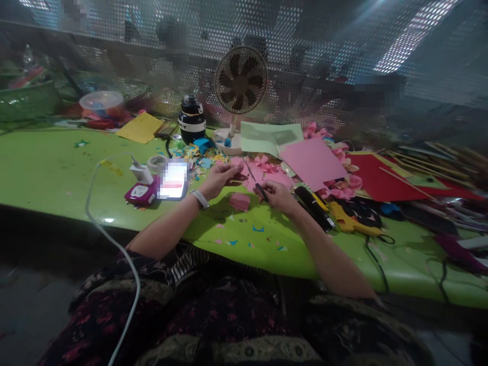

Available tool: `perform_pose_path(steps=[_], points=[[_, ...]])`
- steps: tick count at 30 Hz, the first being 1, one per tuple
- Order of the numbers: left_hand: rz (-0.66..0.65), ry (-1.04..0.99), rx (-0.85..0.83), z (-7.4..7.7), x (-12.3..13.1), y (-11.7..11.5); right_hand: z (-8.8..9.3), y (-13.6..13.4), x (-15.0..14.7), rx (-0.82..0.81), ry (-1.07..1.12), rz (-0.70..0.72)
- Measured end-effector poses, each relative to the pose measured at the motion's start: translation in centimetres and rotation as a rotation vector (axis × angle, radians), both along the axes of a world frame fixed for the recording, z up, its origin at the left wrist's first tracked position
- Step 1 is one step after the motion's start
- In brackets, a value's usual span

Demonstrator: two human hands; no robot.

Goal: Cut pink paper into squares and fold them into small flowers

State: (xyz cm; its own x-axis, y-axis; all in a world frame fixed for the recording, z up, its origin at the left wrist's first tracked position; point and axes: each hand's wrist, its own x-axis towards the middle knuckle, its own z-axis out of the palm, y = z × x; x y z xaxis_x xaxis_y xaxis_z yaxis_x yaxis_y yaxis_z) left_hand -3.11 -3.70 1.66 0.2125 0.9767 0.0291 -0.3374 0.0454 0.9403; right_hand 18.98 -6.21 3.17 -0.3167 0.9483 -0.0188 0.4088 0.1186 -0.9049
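My left hand (223,178), with a white band at the wrist, has its fingers pinched at a piece of pink paper (249,182); the exact grip is too small to see clearly. My right hand (279,196) is closed round the dark handle of a pair of scissors (261,191). Their thin blades point up and away, between the two hands. Behind the hands lie pink paper petals (263,163). A small pink stack of paper (240,202) rests on the green table (229,234), just in front of them.
Left of my hands are a lit phone (173,180), a purple power socket (142,193) and a white cable (125,254). Behind stand a black bottle (192,122) and a fan (241,80). A pink sheet (314,162) and a yellow glue gun (351,219) lie to the right.
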Motion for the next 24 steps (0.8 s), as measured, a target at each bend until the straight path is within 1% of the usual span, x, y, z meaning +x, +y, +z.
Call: perform_pose_path(steps=[4, 11, 15, 24], points=[[0.037, -0.014, 0.007, -0.08, 0.01, 0.13, 0.29, -0.23, 0.02, -0.027, 0.003, -0.003], [-0.054, 0.016, 0.045, -0.38, 0.05, 0.14, 1.01, -0.64, -0.06, -0.074, 0.002, 0.003], [-0.064, 0.033, 0.045, -0.47, 0.03, 0.21, 0.77, -0.44, 0.01, -0.081, -0.001, 0.014], [-0.061, 0.044, 0.037, -0.28, -0.09, 0.16, 0.41, -0.25, 0.0, -0.028, 0.031, 0.009]])
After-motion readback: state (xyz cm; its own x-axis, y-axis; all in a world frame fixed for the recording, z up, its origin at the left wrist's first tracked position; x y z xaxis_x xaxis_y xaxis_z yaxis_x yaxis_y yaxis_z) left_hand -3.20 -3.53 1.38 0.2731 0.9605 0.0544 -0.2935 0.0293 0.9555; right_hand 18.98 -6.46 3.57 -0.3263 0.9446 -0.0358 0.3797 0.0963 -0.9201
